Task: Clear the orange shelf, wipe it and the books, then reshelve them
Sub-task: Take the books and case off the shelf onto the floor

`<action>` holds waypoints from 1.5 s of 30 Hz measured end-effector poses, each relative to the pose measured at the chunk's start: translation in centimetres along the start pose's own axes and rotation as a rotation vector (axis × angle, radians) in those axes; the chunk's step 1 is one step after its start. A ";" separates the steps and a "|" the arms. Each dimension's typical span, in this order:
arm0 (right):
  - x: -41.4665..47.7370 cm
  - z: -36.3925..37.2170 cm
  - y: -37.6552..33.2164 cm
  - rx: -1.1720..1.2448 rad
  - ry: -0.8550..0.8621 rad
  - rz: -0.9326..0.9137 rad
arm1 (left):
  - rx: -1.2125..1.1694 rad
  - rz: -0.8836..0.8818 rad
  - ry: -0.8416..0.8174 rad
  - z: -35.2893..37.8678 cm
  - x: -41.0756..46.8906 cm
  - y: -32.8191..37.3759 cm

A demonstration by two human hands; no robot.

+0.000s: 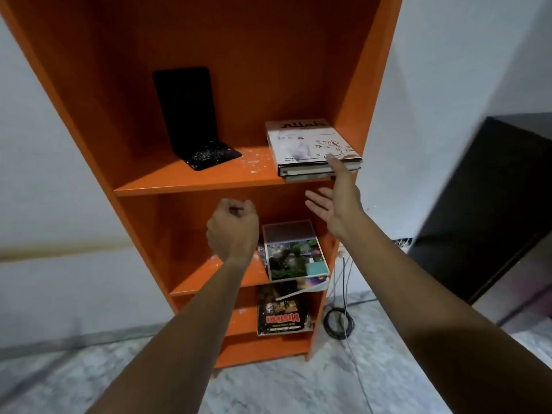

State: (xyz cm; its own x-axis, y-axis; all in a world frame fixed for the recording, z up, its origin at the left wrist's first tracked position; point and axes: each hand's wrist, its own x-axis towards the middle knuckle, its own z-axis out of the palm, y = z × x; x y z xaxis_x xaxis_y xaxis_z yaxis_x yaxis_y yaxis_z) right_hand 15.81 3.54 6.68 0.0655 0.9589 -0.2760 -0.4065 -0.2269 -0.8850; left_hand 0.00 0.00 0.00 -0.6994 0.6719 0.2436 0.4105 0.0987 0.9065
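While the spread right hand [334, 204] barely touches the books [310, 144] and the left hand [233, 225] curls empty, a one-handed tug could spill the stack.

Cut off and hidden
The shelf [191, 180] runs past the top edge, and the blurred cabinet [493, 204] past the right. The left hand [233, 231] curls inward, hiding its palm.
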 end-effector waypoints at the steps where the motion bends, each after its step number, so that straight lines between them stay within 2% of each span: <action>1: 0.3 0.3 -0.3 0.028 0.015 0.002 | -0.031 0.060 0.057 -0.3 0.5 0.8; 4: 1.2 1.7 -0.4 0.107 0.105 0.015 | 0.121 0.259 0.240 -0.5 3.9 2.8; 5: 1.5 2.3 -0.5 0.139 0.150 0.015 | 0.247 0.285 0.224 -0.6 5.6 3.3; 8: 1.9 3.4 -1.1 0.182 0.265 0.042 | 0.619 0.291 -0.009 -1.2 8.6 3.5; 10: 2.3 3.9 -2.0 0.180 0.317 0.073 | 0.729 0.264 -0.128 -1.5 9.1 2.7; 11: 2.5 4.1 -2.4 0.194 0.327 0.090 | 0.740 0.272 -0.137 -1.7 8.8 2.3; 15: 2.1 4.6 -3.0 0.263 0.342 0.141 | 0.638 0.407 0.016 -2.9 7.0 1.5; 20: 1.0 4.2 -1.9 0.296 0.335 0.116 | 0.484 0.347 0.129 -4.1 6.5 1.6; 23: -0.4 3.7 0.0 0.339 0.308 0.097 | 0.440 0.209 0.177 -4.1 6.8 1.9; 26: -1.0 3.2 0.5 0.395 0.242 0.073 | 0.225 -0.114 0.214 -4.7 6.7 2.1; 29: -1.8 2.9 0.2 0.430 0.170 0.067 | -0.205 -0.430 0.089 -5.8 6.7 2.4; 31: -2.3 2.4 0.8 0.464 0.139 0.047 | -0.428 -0.518 0.028 -6.6 6.8 2.6; 33: -3.7 1.8 2.2 0.475 0.117 0.017 | -0.526 -0.529 -0.053 -8.2 6.1 2.2; 37: -8.4 -0.3 6.1 0.531 0.095 -0.031 | -0.675 -0.494 -0.265 -13.1 2.1 -0.5; 40: -13.6 -1.5 9.5 0.569 0.096 -0.045 | -0.684 -0.435 -0.343 -16.3 -1.0 -3.7; 45: -20.3 -3.9 16.6 0.502 0.205 -0.016 | -0.624 -0.467 -0.436 -19.5 -6.3 -10.0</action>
State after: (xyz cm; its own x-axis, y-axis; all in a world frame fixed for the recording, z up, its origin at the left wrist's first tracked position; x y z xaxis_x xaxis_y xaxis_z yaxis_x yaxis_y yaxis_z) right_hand 11.28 -20.34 -3.88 0.2316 0.8974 -0.3756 -0.7860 -0.0549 -0.6158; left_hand -11.05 -19.53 -3.90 -0.3786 0.8952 -0.2353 -0.3433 0.1003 0.9339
